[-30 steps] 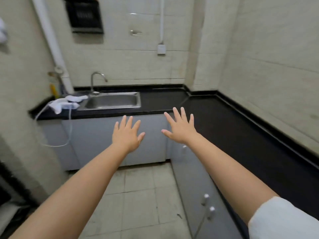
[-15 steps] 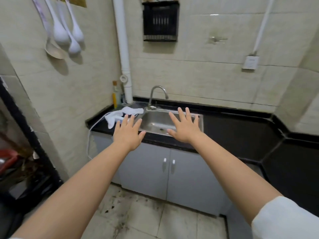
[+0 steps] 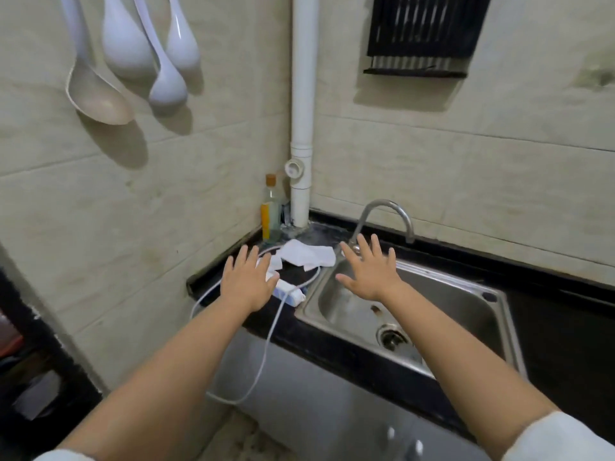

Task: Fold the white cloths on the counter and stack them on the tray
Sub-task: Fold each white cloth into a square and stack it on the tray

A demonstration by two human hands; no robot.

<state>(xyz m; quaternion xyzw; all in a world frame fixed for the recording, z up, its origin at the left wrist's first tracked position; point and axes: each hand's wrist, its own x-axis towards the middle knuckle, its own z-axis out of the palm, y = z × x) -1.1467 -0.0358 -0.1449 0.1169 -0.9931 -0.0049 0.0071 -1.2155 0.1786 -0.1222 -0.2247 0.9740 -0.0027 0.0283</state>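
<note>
A crumpled white cloth lies on the black counter in the corner, left of the sink. My left hand hovers with spread fingers just in front of the cloth and over a white power strip. My right hand is stretched out flat above the left end of the steel sink, to the right of the cloth. Both hands hold nothing. No tray shows in the view.
A white cable loops off the counter edge down the cabinet front. A bottle and a white pipe stand in the corner behind the cloth. The tap arches over the sink. Ladles hang on the left wall.
The view has swung left and closed in on the sink corner. Both hands stayed outstretched and open and now sit near the cloth and sink.
</note>
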